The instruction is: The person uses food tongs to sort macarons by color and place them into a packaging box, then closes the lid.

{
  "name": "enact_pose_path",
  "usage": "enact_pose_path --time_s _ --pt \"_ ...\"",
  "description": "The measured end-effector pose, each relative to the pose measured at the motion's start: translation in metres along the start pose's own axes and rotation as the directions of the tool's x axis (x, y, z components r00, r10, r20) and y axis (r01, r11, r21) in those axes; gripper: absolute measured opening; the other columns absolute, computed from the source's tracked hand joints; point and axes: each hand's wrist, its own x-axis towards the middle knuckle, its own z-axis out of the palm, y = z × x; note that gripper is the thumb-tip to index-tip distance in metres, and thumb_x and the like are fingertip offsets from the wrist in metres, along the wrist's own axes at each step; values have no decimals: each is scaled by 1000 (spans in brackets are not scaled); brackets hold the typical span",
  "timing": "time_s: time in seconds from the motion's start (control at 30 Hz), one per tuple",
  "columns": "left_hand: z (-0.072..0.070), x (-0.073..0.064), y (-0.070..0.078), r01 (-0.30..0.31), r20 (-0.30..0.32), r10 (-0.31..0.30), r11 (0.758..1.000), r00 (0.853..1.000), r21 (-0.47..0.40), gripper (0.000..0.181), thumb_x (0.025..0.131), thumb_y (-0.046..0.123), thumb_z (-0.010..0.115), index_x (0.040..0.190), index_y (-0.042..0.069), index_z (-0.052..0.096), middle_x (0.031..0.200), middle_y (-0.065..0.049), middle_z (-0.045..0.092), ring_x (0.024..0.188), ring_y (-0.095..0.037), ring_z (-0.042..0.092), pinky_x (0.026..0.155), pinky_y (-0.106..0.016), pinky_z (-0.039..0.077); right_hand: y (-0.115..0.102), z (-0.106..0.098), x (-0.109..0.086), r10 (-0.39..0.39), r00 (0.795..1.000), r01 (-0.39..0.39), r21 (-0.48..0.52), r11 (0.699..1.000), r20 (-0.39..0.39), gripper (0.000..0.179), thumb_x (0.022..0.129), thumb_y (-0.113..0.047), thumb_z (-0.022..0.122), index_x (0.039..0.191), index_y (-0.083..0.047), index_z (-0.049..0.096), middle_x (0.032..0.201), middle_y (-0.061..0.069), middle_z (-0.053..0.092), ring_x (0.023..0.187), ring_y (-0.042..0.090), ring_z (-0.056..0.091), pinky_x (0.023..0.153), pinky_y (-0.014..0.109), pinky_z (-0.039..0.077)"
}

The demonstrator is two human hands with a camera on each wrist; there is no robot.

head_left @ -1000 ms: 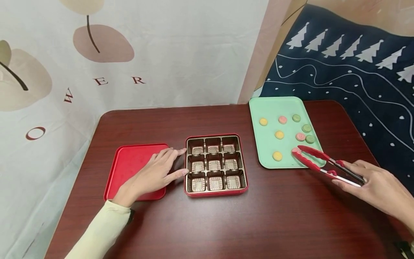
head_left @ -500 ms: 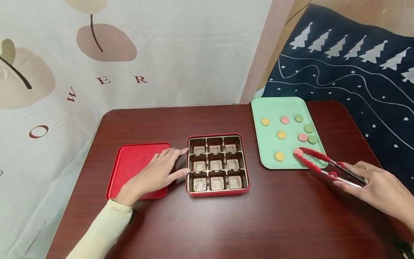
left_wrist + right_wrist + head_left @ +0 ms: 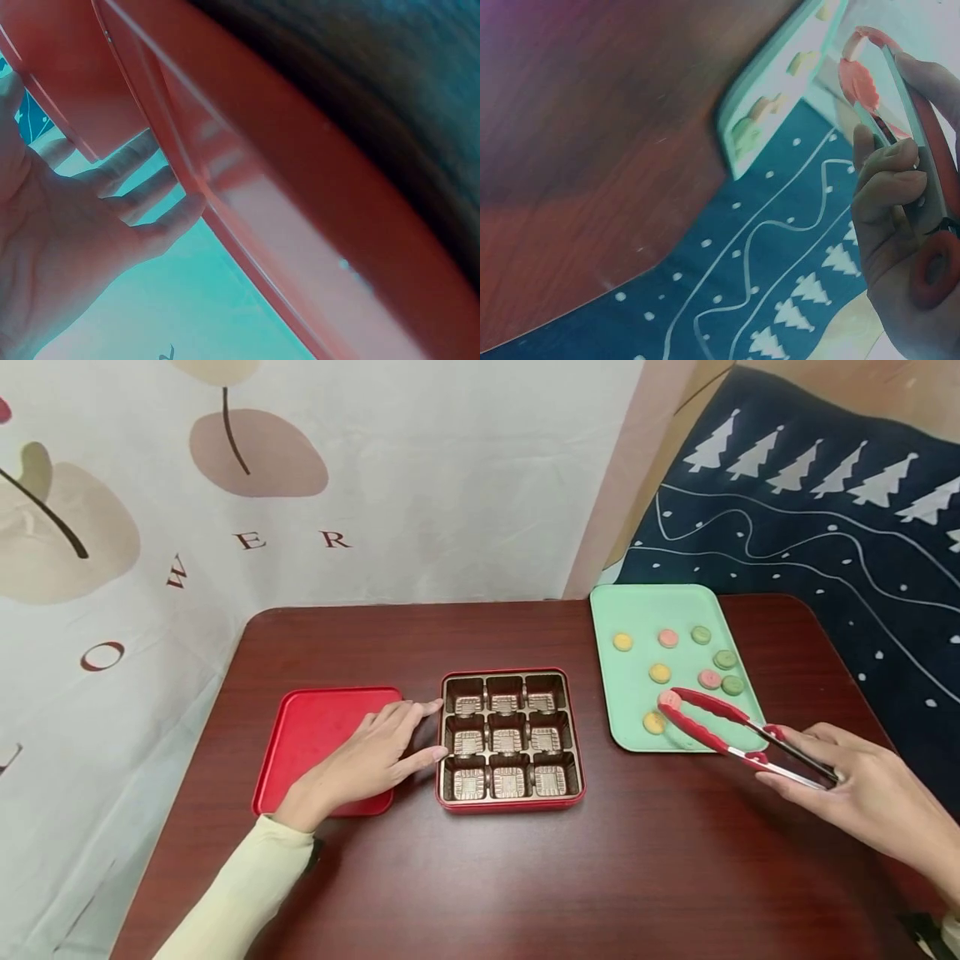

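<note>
My right hand (image 3: 862, 793) grips red-tipped metal tongs (image 3: 695, 732), which pinch a pink macaron (image 3: 670, 699) above the front of the mint-green tray (image 3: 637, 610). On the tray are several more macarons: yellow ones (image 3: 660, 673), pink ones (image 3: 668, 638) and green ones (image 3: 725, 659). At mid-table sits a red box (image 3: 513, 807) with a brown-gold insert of square compartments (image 3: 507, 740), all bare. My left hand (image 3: 363, 760) lies with fingers extended, thumb and fingertip at the box's left rim. In the right wrist view, fingers curl round the tongs (image 3: 922, 150).
A red lid (image 3: 315, 722) lies on the dark wood table (image 3: 525, 885), left of the box and partly under my left hand. A pale printed cloth (image 3: 450, 485) hangs behind the table. Dark blue cloth with white trees (image 3: 795, 527) covers the right side.
The tongs have lifted the pink macaron off its spot and carried it left, near the front yellow one. My left hand stays at the box. The head view has shifted slightly.
</note>
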Motion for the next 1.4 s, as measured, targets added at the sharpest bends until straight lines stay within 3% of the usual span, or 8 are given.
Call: enact_pose_path --time_s 0.17,0.33,0.43,0.57,0.77,1.1,1.4 --pt "0 -1 1 -1 -5 1 1000 1000 -1 78 107 68 55 164 16 43 164 -3 47 147 -27 44 115 -61 34 -16 0 12 16 999 -18 43 999 39 69 67 -22 105 123 8 77 105 7 65 77 8 48 51 17 35" --pt "0 -2 3 8 1 -8 1000 1000 -1 77 108 66 56 165 17 41 164 -4 47 147 -28 43 116 -63 33 -27 4 21 -16 999 12 101 995 38 69 66 -16 105 126 4 78 104 0 64 83 7 49 52 15 38" --pt "-1 -2 4 15 1 -15 1000 1000 4 77 108 65 57 166 17 40 163 -6 48 147 -29 43 116 -63 33 -34 6 24 -26 999 22 116 993 33 69 66 -16 105 126 3 79 107 4 67 86 7 51 53 15 40" --pt "-2 -2 4 19 -4 -19 1000 1000 3 76 108 64 58 166 17 40 163 -6 48 146 -29 44 116 -64 33 -43 9 30 -62 997 56 123 991 42 72 65 -18 106 129 1 79 112 9 69 87 12 54 55 15 42" --pt "-1 -3 5 7 -14 -7 1000 1000 18 75 109 61 59 166 16 41 163 -5 48 145 -29 45 114 -60 34 -58 13 40 -133 989 123 137 983 61 72 66 -20 106 130 -3 79 109 1 68 88 13 57 60 15 44" --pt "1 -1 6 -2 -14 3 999 1000 38 73 109 58 60 165 15 42 159 -8 51 142 -30 47 112 -57 34 -73 16 45 -152 984 138 152 979 89 70 70 -27 105 132 -6 80 110 -6 65 87 8 56 60 15 45" --pt "1 -2 5 -3 -19 4 999 1000 34 73 109 57 61 165 14 42 158 -10 52 142 -33 48 113 -57 33 -87 20 54 -161 980 142 156 978 117 65 74 -32 103 131 -11 81 110 -8 65 87 8 56 58 25 48"
